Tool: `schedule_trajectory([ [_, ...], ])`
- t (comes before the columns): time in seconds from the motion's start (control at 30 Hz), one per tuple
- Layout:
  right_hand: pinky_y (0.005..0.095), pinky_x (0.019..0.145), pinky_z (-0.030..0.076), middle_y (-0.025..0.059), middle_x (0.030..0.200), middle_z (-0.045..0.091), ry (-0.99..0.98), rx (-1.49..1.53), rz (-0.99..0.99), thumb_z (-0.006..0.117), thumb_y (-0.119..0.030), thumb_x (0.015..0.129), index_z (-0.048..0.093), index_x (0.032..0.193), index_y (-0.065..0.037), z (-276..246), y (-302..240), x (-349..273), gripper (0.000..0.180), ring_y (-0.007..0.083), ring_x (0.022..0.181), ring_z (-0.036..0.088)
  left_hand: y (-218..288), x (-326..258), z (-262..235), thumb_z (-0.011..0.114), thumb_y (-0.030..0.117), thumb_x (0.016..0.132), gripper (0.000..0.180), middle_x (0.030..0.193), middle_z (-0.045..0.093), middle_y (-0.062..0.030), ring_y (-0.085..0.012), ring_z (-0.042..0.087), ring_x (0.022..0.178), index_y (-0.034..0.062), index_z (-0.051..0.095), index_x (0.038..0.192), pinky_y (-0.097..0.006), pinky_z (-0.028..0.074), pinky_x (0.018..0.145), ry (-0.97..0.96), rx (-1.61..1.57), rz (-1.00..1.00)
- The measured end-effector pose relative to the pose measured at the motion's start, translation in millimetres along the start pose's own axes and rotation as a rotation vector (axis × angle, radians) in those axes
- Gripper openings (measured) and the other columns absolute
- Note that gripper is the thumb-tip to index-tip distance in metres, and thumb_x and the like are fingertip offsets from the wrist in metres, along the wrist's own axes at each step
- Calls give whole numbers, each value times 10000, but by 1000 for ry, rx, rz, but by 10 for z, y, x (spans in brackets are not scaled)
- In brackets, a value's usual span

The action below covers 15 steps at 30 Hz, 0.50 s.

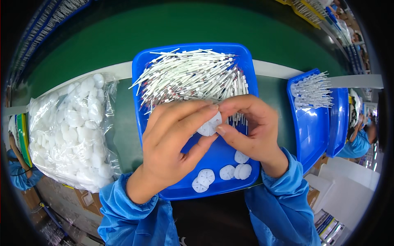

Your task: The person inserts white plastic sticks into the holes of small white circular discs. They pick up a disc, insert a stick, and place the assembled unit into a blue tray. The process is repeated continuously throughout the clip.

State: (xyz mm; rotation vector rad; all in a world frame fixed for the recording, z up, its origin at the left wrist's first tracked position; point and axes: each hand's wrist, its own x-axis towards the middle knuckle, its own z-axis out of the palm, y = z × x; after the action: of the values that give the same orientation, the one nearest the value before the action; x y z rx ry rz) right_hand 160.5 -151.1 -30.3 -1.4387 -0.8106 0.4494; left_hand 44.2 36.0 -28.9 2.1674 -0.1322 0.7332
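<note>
Above the middle of a blue tray (193,192), my hands meet around a small white plastic disc (208,125) with holes in it. My left hand (168,137) pinches the disc between thumb and fingers. From the other side, the thumb and forefinger of my right hand (252,129) are closed at the disc's edge; whether they also hold a stick is hidden. A heap of thin white sticks (193,76), some with dark reddish ends, fills the far part of the tray. Several loose white discs (206,177) lie in its near part.
A clear plastic bag (72,131) full of white discs lies to the left. On the right, a second blue tray (310,127) holds discs with sticks standing in them (312,90). A green surface (184,24) runs along the far side. People in blue work at both edges.
</note>
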Motion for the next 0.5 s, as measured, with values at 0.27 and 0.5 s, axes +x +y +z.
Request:
schedule_trajectory([
  [0.27,299,927,563,54,1118,746,-61,101,40,792,47,938,674,1285,-15,-3,38,2,372,116,1036,716,-24,-9,45,902,5,730,508,1258,756,-159,-326,721,1081,14,781,1224,-398,568,904,39,68,76],
  [0.5,330,1016,568,75,1208,721,-102,196,76,750,55,968,645,1318,0,-19,43,-11,369,136,1095,711,12,-15,33,891,-31,731,488,1258,739,-162,-318,722,1083,14,792,1206,-386,584,883,33,43,41],
])
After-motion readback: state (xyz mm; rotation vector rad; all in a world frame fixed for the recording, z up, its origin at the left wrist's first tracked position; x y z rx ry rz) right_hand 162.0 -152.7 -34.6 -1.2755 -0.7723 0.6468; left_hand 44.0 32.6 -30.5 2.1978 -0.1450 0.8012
